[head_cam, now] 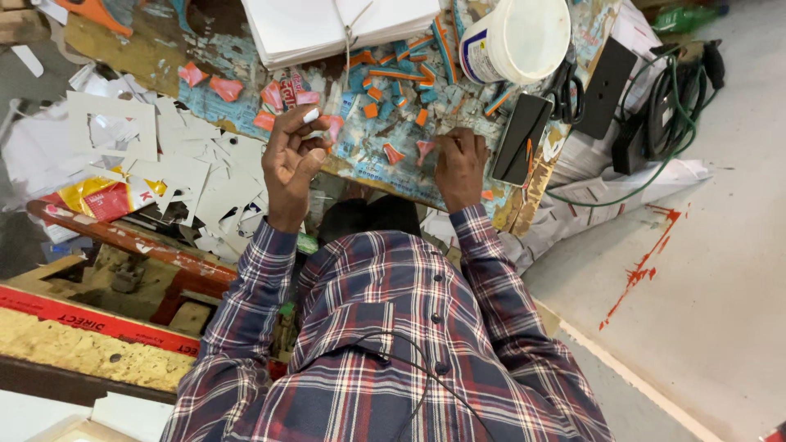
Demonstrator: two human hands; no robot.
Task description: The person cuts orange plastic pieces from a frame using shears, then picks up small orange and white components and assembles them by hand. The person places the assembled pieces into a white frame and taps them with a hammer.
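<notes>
Fingers of left hand (292, 160) pinch white scrap (311, 115) — right hand (459, 166) presses worktable (377, 155).

— Any packaging on that bench?

— A white plastic tub (517, 37) stands at the far edge, right of centre, with a blue, white and orange label (472, 59) wrapped around its side.

— And on the left?

— A crumpled yellow and red wrapper (102, 196) lies among white card offcuts, left of the worktop. Nearer, a long red strip with white lettering (90, 321) runs along the edge of a rough board.

— Any screens?

— A dark, flat, phone-like slab (521, 137) lies just right of the worktop's middle, its face black. I cannot tell whether it is a screen.

— Anything else?

— A green bottle (684, 16) lies far right, label unclear.
</notes>
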